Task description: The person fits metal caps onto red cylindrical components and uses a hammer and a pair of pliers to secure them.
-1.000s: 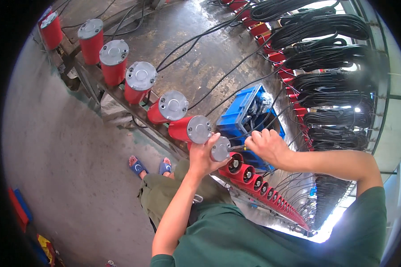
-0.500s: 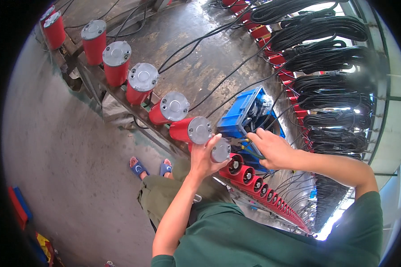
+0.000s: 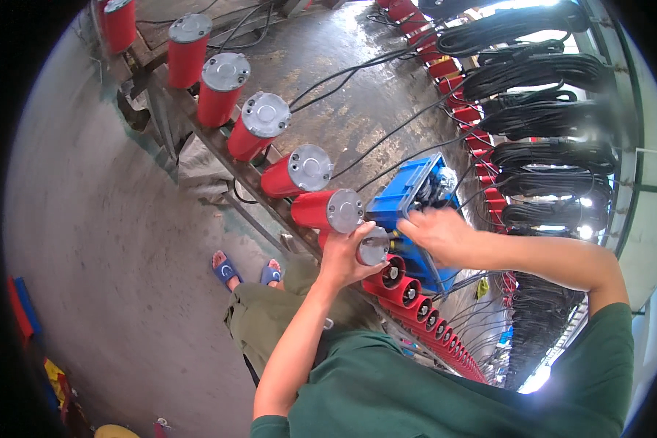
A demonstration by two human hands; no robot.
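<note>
My left hand [image 3: 342, 257] wraps around a red cylinder with a silver end cap [image 3: 373, 247], the nearest one in a row on a metal rack. My right hand [image 3: 436, 232] reaches over the blue plastic crate [image 3: 401, 193] just beyond that cap, fingers curled over the crate's contents; whether it holds anything is hidden. More red cylinders with silver caps [image 3: 328, 210] line up to the left along the rack.
Open-ended red cylinders [image 3: 405, 292] run in a row toward the lower right. Black cables [image 3: 387, 139] cross the worn bench and hang in coiled bundles [image 3: 547, 153] on the right. My feet in blue sandals [image 3: 226, 270] rest on the concrete floor.
My right hand has moved from the capped cylinder toward the blue crate. The left hand keeps its grip on the same cylinder.
</note>
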